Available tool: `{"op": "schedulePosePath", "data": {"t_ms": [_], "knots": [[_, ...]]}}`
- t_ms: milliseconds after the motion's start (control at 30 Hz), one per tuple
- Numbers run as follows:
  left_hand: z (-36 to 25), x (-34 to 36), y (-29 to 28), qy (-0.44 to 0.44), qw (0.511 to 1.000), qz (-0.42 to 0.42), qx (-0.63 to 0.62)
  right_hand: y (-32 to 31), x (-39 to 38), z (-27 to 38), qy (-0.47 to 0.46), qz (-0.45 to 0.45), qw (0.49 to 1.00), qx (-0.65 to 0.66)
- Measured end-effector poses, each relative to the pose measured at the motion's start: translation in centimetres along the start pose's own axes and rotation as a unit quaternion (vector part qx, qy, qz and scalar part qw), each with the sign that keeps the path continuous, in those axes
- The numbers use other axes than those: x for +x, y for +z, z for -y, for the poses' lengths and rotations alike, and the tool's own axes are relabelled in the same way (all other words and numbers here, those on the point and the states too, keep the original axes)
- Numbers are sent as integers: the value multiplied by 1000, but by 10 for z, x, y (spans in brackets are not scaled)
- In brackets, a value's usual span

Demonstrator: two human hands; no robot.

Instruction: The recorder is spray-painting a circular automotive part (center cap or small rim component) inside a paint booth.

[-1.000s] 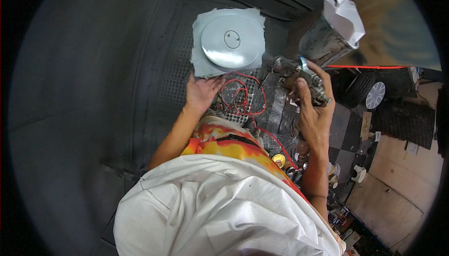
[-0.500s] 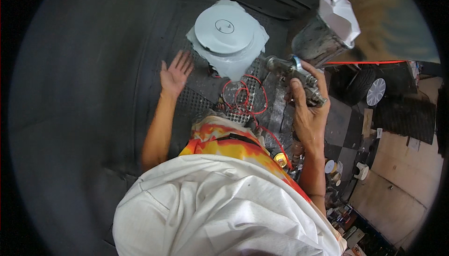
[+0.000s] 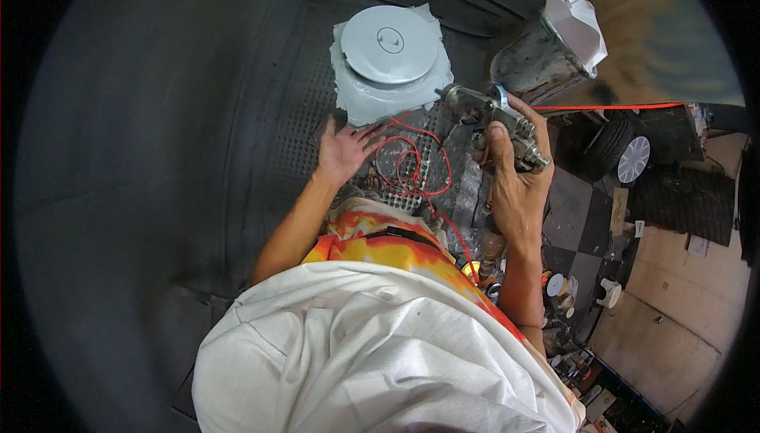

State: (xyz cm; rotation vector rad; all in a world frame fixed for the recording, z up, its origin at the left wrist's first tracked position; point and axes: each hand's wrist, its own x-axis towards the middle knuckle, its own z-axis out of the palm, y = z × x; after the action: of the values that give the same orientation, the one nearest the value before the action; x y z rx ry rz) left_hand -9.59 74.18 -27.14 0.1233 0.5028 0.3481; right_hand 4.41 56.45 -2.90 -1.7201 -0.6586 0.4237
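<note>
Your right hand (image 3: 507, 172) wraps the spray gun (image 3: 491, 120), so its handle and trigger are hidden under your fingers. The white cloth (image 3: 380, 354) at the lower middle of the frame covers your head and shoulders. The small items (image 3: 574, 294) at lower right are too tiny to tell apart.

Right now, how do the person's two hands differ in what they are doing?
The right hand is closed around a metal spray gun, while the left hand is open and holds nothing. The right hand is raised with the gun's nozzle pointing toward the round grey disc; the left hand lies flat, fingers spread, on the perforated grate just below the disc. Both hands are bare and close to the coiled red hose.
</note>
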Motion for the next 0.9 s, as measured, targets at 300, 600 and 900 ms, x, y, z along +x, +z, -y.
{"op": "schedulePosePath", "data": {"t_ms": [300, 600, 900], "knots": [[5, -6, 19, 14, 994, -43, -95, -6, -1, 10, -17, -2, 1000, -20], [14, 1, 18, 11, 995, -3, -94, -9, -20, 5, 38, 22, 999, -18], [-11, 5, 20, 79, 991, -68, -84, -12, -17, 11, 39, 58, 998, -10]]}}
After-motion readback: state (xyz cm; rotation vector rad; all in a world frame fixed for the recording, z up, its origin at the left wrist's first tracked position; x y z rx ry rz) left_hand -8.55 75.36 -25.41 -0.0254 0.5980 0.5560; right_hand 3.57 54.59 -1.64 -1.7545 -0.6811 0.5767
